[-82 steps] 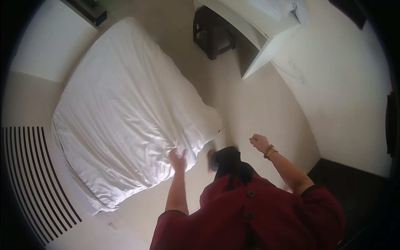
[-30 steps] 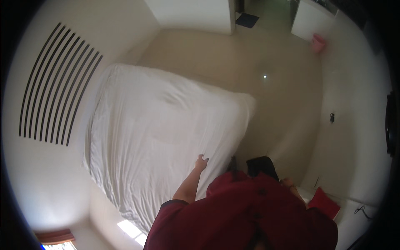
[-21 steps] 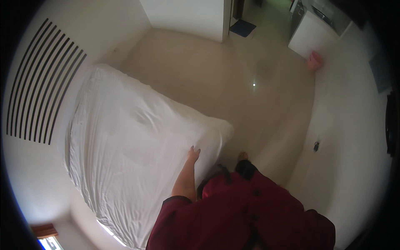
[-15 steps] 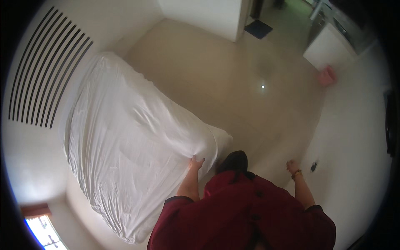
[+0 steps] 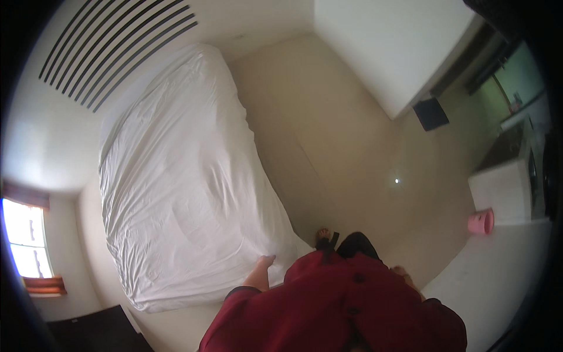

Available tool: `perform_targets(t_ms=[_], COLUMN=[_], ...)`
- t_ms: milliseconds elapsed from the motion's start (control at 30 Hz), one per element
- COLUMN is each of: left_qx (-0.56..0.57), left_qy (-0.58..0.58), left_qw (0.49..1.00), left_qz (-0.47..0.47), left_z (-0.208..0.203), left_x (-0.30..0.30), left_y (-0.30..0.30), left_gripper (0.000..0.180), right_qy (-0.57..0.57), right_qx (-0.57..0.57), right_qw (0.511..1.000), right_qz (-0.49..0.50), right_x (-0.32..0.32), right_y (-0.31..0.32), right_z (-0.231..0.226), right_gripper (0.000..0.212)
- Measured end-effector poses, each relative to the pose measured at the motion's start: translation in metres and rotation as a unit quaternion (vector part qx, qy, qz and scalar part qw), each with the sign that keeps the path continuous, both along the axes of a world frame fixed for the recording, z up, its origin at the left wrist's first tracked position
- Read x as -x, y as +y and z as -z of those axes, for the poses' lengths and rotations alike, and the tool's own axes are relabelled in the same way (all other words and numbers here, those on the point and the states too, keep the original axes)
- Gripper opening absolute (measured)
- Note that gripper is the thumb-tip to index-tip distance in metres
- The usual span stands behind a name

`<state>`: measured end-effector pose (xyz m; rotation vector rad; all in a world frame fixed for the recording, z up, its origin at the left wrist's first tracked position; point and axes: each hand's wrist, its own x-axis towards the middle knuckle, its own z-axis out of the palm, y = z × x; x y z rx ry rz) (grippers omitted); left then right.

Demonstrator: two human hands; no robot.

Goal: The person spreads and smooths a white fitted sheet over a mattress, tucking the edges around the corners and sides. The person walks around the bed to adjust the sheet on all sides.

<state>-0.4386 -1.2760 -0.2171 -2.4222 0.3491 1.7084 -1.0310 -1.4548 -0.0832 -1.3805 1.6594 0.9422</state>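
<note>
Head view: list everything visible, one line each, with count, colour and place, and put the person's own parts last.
bed sheet: one, white, wrinkled, covering the bed at left centre.
slatted panel: one, dark stripes on the white wall, upper left beyond the bed.
window: one, bright, far left edge.
floor: beige, centre and right.
mat: one, dark, on the floor at upper right.
pink container: one, pink, right, beside a white cabinet.
dark furniture: one, black, lower left corner.
foot in sandal: one, dark strap, by the bed's near corner.
left hand: one, fingers on the sheet's near edge.
right hand: one, mostly hidden behind the red sleeve.
</note>
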Motion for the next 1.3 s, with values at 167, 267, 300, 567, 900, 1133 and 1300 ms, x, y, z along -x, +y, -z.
perform_targets(t_ms=[167, 267, 300, 567, 900, 1133, 1300], left_qx=[0.066, 0.06, 0.048, -0.003, 0.053, 0.081, 0.057], left_qy=[-0.049, -0.041, -0.043, -0.016, -0.191, -0.509, -0.446], left_qw=[0.992, 0.989, 0.988, 0.956, 0.861, 0.735, 0.732], left_qz=[-0.097, -0.128, -0.14, -0.292, -0.468, -0.441, -0.512], left_z=[-0.017, -0.027, -0.031, -0.024, -0.001, -0.055, -0.036], left_x=[-0.009, -0.019, -0.021, -0.02, -0.151, -0.422, -0.509], left_y=[-0.123, -0.178, -0.187, -0.274, -0.438, -0.576, -0.58], left_gripper=[0.071, 0.073, 0.072, 0.066, 0.067, 0.066, 0.059], right_qy=[0.004, -0.016, -0.019, -0.108, -0.499, -0.43, -0.397], right_qx=[0.008, 0.02, 0.024, 0.158, 0.217, 0.114, 0.06], right_qw=[1.0, 0.999, 0.999, 0.979, 0.789, 0.738, 0.736], right_qz=[0.022, 0.027, 0.018, -0.063, -0.285, -0.507, -0.546], right_x=[-0.027, -0.066, -0.079, -0.322, -0.901, -1.054, -1.129], right_y=[-0.115, -0.219, -0.255, -0.655, -0.861, -0.851, -0.897], right_z=[0.011, 0.01, 0.01, -0.015, -0.068, -0.034, -0.007], right_gripper=[0.033, 0.031, 0.031, 0.032, 0.019, 0.019, 0.016])
